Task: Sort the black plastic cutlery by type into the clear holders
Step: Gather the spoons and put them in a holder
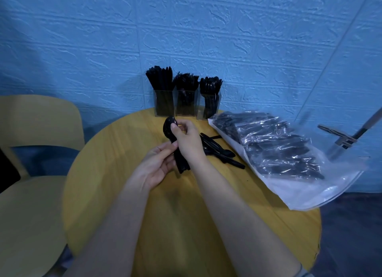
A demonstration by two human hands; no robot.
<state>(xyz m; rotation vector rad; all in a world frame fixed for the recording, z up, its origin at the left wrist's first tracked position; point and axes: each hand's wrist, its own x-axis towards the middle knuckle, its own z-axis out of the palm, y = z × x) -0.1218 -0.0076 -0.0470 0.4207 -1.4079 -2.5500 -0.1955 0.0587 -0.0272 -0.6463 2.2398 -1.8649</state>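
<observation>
The bundle of spoons [175, 144] could fan apart and spill onto the tabletop [115, 152], since several smooth handles are stacked with only a light hold on them. Dropping them into the wrong holder is another risk; the spoon holder [209, 103] stands rightmost, beside the fork holder [186, 102] and knife holder [164, 101].

The right hand [188, 138] reaches in from the right, its fingers [183, 125] curled and pinching the spoon bowls at the top. The left hand [157, 163] lies palm up beneath, fingers closed loosely around the handles. Loose cutlery [219, 150] waits beside a plastic bag [279, 152].
</observation>
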